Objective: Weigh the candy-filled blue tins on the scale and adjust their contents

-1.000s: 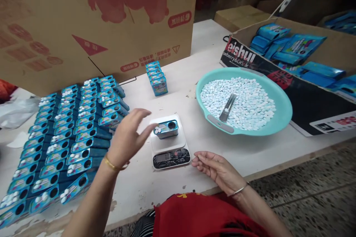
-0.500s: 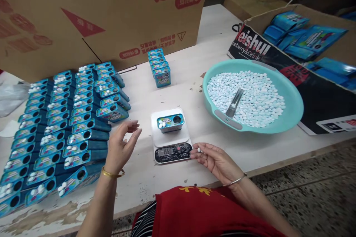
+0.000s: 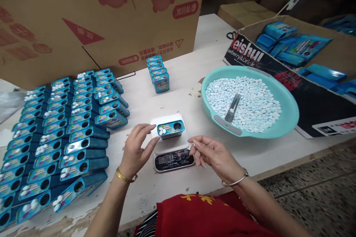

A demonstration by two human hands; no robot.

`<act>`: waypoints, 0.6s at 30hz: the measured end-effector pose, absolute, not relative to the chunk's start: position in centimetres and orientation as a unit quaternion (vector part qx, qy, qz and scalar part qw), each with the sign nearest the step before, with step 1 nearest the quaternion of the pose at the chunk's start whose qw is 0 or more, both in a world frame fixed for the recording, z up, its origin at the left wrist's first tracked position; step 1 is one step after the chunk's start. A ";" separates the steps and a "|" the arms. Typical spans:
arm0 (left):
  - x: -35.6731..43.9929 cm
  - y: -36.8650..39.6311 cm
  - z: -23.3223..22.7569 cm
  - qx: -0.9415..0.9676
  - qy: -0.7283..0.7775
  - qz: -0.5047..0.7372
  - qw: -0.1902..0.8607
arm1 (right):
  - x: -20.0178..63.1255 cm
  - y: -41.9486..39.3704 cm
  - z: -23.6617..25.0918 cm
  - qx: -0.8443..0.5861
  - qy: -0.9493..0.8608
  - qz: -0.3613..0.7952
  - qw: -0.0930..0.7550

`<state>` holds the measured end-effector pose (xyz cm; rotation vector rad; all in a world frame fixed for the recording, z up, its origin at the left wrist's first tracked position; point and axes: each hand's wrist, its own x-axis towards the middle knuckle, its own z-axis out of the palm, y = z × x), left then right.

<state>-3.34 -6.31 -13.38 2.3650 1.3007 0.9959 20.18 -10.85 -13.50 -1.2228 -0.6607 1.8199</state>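
Note:
A blue candy tin (image 3: 181, 133) lies on the white kitchen scale (image 3: 164, 168), with a dark round opening at its right end and a few white candies on top at the left. My left hand (image 3: 139, 152) is open at the tin's left end, thumb and forefinger apart; whether they touch it I cannot tell. Right of the scale, my right hand (image 3: 215, 157) pinches a small white candy (image 3: 194, 144) between thumb and forefinger. The scale's lit display (image 3: 166, 159) shows digits.
Rows of blue tins (image 3: 83, 133), many topped with white candies, fill the left. A short row of tins (image 3: 161, 83) stands behind the scale. At right, a turquoise basin (image 3: 289, 118) holds candies and a metal scoop (image 3: 233, 107). Cartons (image 3: 155, 29) stand behind; an open box (image 3: 256, 53) holds tins.
My left hand has moved right, from beside the rows to the tin on the scale. My right hand keeps its pinch near the scale, and the view has shifted slightly.

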 end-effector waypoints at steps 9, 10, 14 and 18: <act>-2.5 -3.7 -10.1 0.910 0.357 0.124 0.170 | 18.1 -8.8 -12.6 -0.416 -0.252 0.777 0.399; -2.3 -3.5 -9.7 0.913 0.357 0.093 0.172 | 17.7 -9.0 -13.1 -0.410 -0.230 0.792 0.390; -2.1 -2.4 -8.7 0.914 0.351 0.028 0.199 | 16.1 -9.6 -14.6 -0.383 -0.149 0.833 0.370; -2.7 -1.7 -8.8 0.908 0.318 0.066 0.264 | 15.1 -9.4 -15.1 -0.352 -0.101 0.856 0.365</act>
